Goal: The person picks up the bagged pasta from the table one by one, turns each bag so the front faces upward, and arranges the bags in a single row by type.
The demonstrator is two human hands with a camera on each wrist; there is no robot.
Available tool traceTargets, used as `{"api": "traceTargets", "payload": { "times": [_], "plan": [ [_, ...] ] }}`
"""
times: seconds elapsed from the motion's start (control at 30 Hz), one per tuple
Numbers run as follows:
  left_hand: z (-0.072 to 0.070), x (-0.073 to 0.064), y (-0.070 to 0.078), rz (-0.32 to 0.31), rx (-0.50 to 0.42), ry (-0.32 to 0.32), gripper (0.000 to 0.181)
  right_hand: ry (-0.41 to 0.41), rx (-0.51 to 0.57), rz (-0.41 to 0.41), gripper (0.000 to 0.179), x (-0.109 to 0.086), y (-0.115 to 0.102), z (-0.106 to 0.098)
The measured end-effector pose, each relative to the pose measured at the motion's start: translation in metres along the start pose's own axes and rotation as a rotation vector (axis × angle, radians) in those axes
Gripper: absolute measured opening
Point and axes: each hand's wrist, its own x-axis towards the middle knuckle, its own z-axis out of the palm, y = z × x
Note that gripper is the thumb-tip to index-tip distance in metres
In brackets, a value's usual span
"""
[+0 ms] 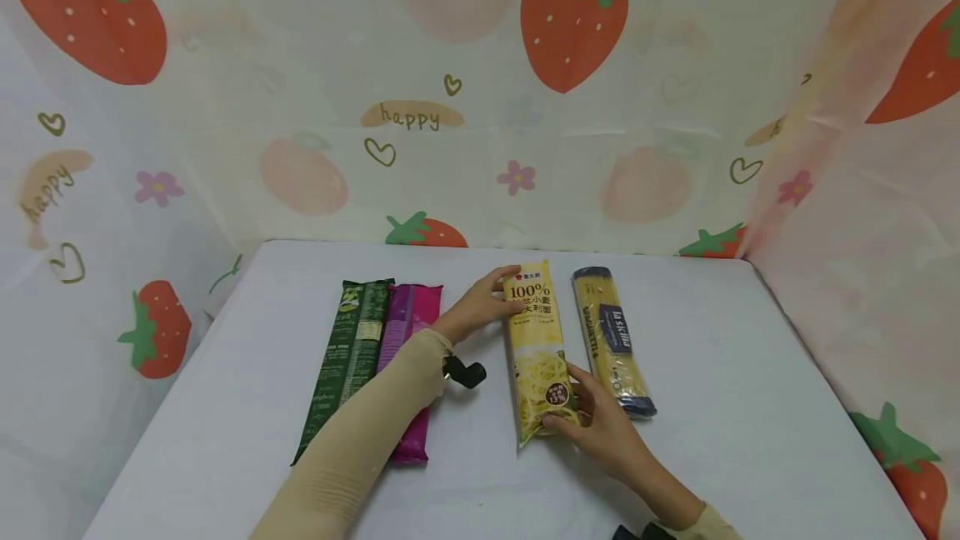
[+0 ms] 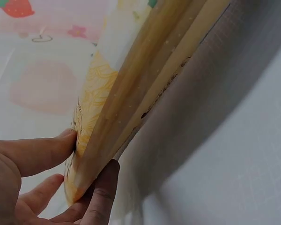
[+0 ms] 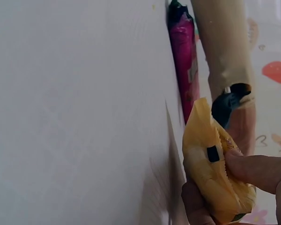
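Fingers of the right hand (image 1: 606,436) hold the near end of the yellow packet (image 1: 536,357), the thumb on its printed face, the others at the right edge and underneath. From the right wrist, that end shows a creased wrapper with a crimped seal, so expect it to be soft and crinkly there and likely to slip a little; pinching film alone would be a poor hold, and a grip farther in, where the contents fill the wrapper, should be surer.

Farther along, the left wrist view shows what look like long strands through a clear side, suggesting a stiff, fairly light bundle of dry pasta, brittle if bent or twisted. Support near both ends suits it, without a hard squeeze in the middle. It is at least partly raised off the desk (image 1: 712,373), judging by the shadow beside it; whether its near tip touches, I cannot tell.

At the far end, fingers of the left hand (image 1: 478,308) pinch it narrowly, thumb in front, others behind.

Just beside it on the right lies a spaghetti packet (image 1: 607,315) with dark blue ends. To the left, a magenta packet (image 1: 412,436) and a dark green packet (image 1: 345,357) lie side by side. Beyond the desk hangs a strawberry-print cloth (image 1: 322,48).
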Motion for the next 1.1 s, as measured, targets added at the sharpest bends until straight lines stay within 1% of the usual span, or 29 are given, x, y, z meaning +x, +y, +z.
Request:
{"api": "traceTargets", "payload": {
  "times": [0.2, 0.5, 0.73, 0.9, 1.1],
  "plan": [
    [0.003, 0.004, -0.001, -0.01, -0.016, -0.029, 0.075, 0.007, -0.021, 0.016, 0.089, 0.003, 0.001, 0.002],
    [0.007, 0.013, -0.007, -0.021, -0.005, -0.031, 0.073, 0.008, -0.07, 0.024, 0.088, 0.005, 0.0, 0.001],
    [0.008, 0.016, -0.006, -0.011, 0.041, -0.027, 0.072, 0.025, -0.111, 0.033, 0.089, 0.006, -0.002, 0.0],
    [0.008, 0.019, -0.007, -0.007, 0.064, -0.042, 0.073, 0.03, -0.159, 0.019, 0.09, 0.006, -0.003, -0.001],
    [0.009, 0.017, -0.008, -0.008, 0.05, -0.067, 0.074, 0.019, -0.194, 0.007, 0.091, 0.005, -0.005, -0.001]
  ]
}}
